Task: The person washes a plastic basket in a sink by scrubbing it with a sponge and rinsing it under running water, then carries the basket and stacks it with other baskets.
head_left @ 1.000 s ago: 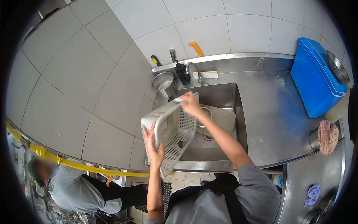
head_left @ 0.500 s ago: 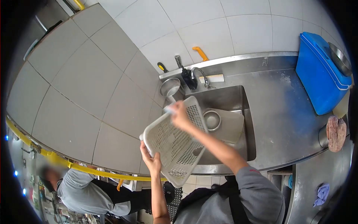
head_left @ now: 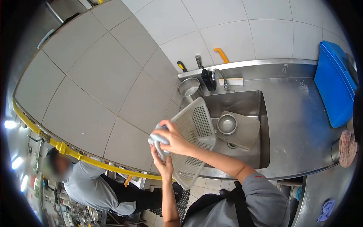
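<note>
There was room over the counter (head_left: 289,117) right of the sink (head_left: 242,99), up to the blue box (head_left: 333,85), while the basket (head_left: 202,123) blocked the sink's left side and the pot (head_left: 190,89) and faucet (head_left: 223,77) its back left

I wear a grey shirt (head_left: 264,198) whose short right sleeve (head_left: 254,186) ends near my elbow, with a small red marking (head_left: 260,176) on it. Over the shirt goes a black apron (head_left: 202,207), its wide black strap (head_left: 241,206) crossing the grey fabric. My fingers (head_left: 165,123) and forearms (head_left: 215,159) are bare.
</note>
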### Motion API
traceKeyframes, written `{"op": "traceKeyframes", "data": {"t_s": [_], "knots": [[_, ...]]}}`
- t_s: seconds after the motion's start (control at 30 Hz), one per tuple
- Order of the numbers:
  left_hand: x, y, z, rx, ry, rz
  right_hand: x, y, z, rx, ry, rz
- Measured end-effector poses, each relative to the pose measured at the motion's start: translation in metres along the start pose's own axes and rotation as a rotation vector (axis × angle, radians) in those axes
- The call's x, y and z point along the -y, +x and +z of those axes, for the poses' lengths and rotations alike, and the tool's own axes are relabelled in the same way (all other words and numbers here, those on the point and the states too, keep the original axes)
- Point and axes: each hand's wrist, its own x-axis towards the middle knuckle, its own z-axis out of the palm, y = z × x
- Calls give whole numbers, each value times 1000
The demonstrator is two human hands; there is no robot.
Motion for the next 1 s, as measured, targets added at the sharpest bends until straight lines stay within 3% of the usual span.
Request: {"op": "traceKeyframes", "data": {"t_s": [0.07,0.17,0.3,0.33,0.47,0.57,0.63,0.7,0.8,0.9,0.93,1.0], "knots": [[0,0,-4,29,45,22,11,13,-13,159,-1,-113],[-7,-2,-3,30,-18,9,-23,40,-41,372,77,6],[-12,-11,-13,28,-135,-93,-147,50,-71,513,-233,90],[-11,-9,-10,27,-203,-145,-135,54,-71,553,-249,157],[-4,-3,8,87,-177,-74,-24,57,-53,590,-141,-244],[-1,-4,9,112,-148,-56,-57,62,-68,681,-3,-105],[0,-7,2,89,-165,-55,-106,65,-106,743,-236,23],[-4,-8,3,113,-150,-17,-134,68,-129,803,-227,29],[-34,21,-10,177,267,187,-108,74,-133,852,-263,-79],[-40,48,-14,417,84,120,-87,78,-137,847,-308,-131],[-51,52,-10,393,-54,-39,-82,77,-139,806,-346,-140],[-51,52,1,343,-139,-68,-72,64,-131,648,-380,-217]]}}
